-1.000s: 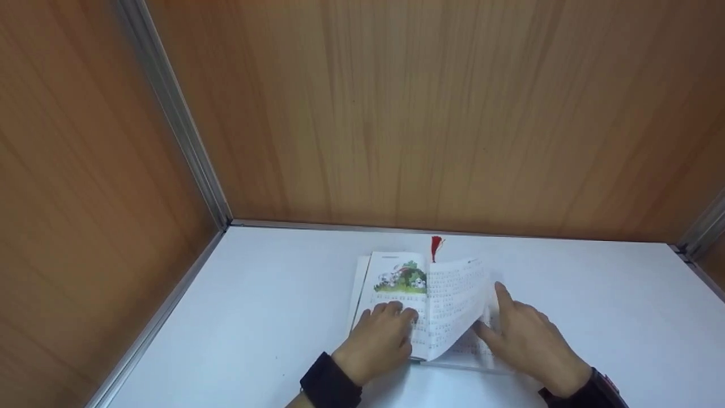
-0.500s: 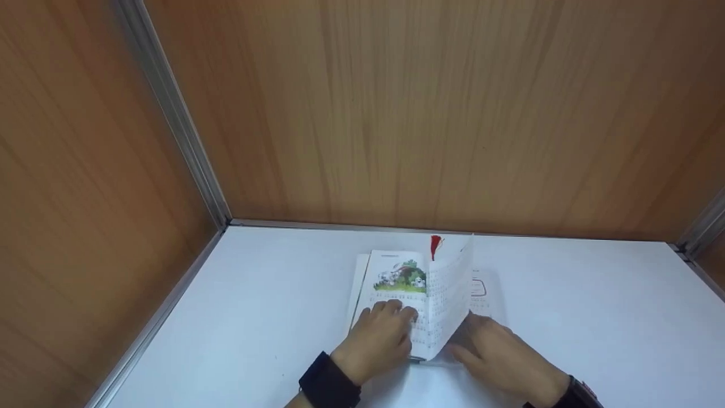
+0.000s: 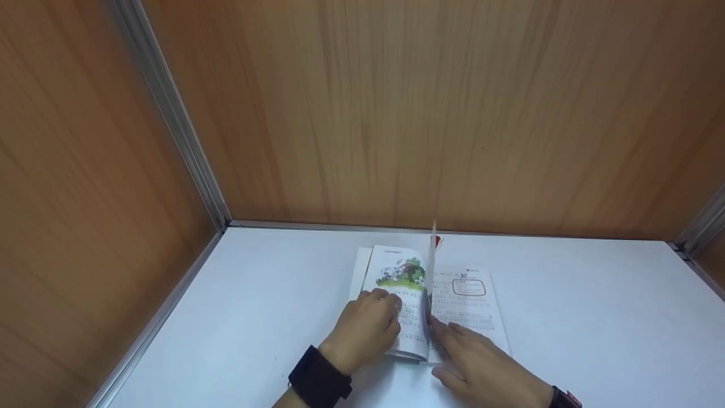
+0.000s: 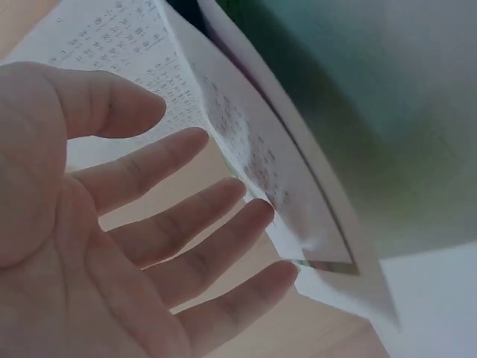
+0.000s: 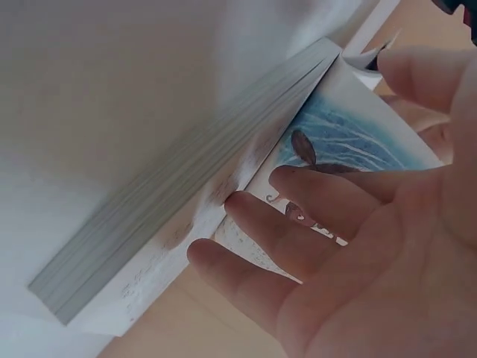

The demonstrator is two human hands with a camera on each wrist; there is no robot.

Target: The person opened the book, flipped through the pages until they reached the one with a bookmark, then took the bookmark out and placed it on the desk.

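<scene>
An open book (image 3: pixel 470 300) lies on the white table (image 3: pixel 272 306), with a green picture on its left page (image 3: pixel 401 273). One leaf (image 3: pixel 432 266) stands nearly upright over the spine. My left hand (image 3: pixel 380 309) rests with relaxed fingers on the left page; in the left wrist view its fingers (image 4: pixel 201 216) are spread against printed pages (image 4: pixel 253 149). My right hand (image 3: pixel 450 334) lies flat on the right page beside the upright leaf, its straight fingers touching the leaf's base. In the right wrist view its fingers (image 5: pixel 276 216) press against the block of pages (image 5: pixel 179 179). A red bookmark tassel (image 3: pixel 438 241) pokes out at the book's top.
Wooden walls (image 3: pixel 430 113) close in the table at the back and left, with metal strips (image 3: pixel 170 113) at the corners. Another metal strip (image 3: pixel 699 226) marks the right corner. Black bands (image 3: pixel 320 379) sit on both wrists.
The right hand has swept a leaf from the right side up to vertical and moved left towards the spine. The right page beneath now shows. The left hand stays on the left page.
</scene>
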